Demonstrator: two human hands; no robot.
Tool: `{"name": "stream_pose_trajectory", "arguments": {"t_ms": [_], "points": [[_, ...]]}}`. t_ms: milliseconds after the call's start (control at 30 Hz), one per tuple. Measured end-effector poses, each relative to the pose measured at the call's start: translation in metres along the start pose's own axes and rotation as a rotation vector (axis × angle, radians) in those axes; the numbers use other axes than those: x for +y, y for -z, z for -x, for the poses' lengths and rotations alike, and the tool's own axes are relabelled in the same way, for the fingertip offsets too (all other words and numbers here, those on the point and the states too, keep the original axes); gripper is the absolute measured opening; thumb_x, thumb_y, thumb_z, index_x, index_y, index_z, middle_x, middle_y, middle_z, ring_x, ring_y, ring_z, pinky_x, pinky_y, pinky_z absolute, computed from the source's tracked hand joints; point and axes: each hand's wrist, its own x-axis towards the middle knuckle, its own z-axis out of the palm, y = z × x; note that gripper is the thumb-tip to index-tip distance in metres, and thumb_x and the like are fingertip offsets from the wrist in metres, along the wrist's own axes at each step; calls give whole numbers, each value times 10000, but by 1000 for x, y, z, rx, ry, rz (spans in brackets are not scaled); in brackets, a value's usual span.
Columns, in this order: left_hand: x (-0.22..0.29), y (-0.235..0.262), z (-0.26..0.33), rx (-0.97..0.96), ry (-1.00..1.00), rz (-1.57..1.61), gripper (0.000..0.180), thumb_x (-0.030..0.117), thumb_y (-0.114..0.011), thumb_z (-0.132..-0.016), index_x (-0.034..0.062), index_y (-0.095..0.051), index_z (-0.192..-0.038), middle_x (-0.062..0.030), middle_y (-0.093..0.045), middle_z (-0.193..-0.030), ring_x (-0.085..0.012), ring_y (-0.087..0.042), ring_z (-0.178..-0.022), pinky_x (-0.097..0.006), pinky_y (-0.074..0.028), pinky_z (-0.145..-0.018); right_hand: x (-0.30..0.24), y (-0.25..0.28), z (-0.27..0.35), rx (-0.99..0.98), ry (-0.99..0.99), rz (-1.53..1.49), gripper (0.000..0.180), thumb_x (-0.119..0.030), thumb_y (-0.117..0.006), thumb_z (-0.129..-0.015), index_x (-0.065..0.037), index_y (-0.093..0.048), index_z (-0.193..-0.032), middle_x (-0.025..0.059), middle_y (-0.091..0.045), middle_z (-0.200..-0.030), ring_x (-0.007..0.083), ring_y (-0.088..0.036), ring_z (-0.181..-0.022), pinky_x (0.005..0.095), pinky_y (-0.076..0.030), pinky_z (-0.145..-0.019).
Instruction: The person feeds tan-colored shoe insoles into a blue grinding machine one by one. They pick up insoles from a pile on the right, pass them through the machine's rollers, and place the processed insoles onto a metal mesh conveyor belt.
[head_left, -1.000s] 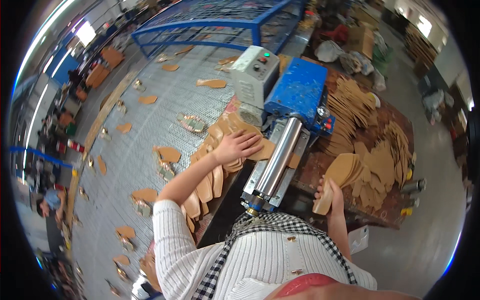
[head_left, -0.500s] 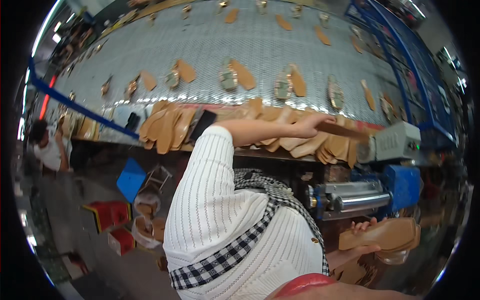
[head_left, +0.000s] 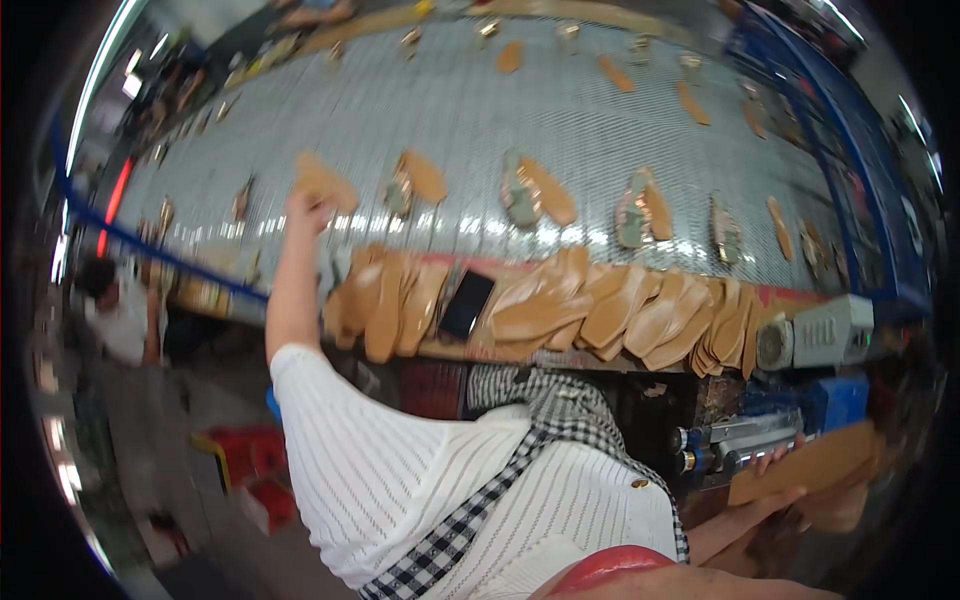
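Since half a second ago, the left hand [head_left: 313, 210] has swung from about 2 o'clock to 10 o'clock and now has a tan insole [head_left: 333, 185] over the belt [head_left: 470, 110]. Its fingers are closed on the near end; whether the insole touches the belt cannot be told. At 4 o'clock, well apart, the right hand [head_left: 775, 480] is clamped round a stack [head_left: 810, 465] of insoles (its far end is blurred), just beside the roller machine [head_left: 745, 440]. Across the middle, from 9 to 3 o'clock, loose insoles [head_left: 540, 300] overlap along the table [head_left: 450, 349], a dark phone [head_left: 467, 305] lying between two groups of them. On the belt, from 11 to past 2 o'clock, lie green shoe pieces [head_left: 520, 195], some beside insoles. At 9 o'clock is another person [head_left: 122, 325], in white.
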Motion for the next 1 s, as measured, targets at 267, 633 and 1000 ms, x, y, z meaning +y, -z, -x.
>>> {"name": "stream_pose_trajectory", "arguments": {"t_ms": [267,633,1000], "points": [[-29,19,-51,47,530,624,391,396,-364,-810,62,-548,-898,-74,-557,-696,-145,-464,-444,-269,-367,-348,30,-1,2,92,-1,-98,830,-635,-509,-760,-51,-314,-1316,24,-507,-1000,77,-472,-705,211,-417,-590],[94,-308,98,-574,855,656,215,149,-504,-828,-5,-563,-966,-56,-613,-976,-196,-591,-895,-290,-513,-782,5,88,56,726,217,870,405,-218,-528,-883,52,-466,-1178,105,-519,-1129,184,-486,-1034,290,-363,-898],[228,-434,313,-1218,397,83,382,256,-568,-821,50,-487,-1133,-68,-581,-1025,-180,-561,-906,-313,-470,-777,30,188,103,741,24,948,475,-256,-523,-871,64,-422,-1208,173,-496,-1173,251,-468,-1090,332,-344,-927]]}}
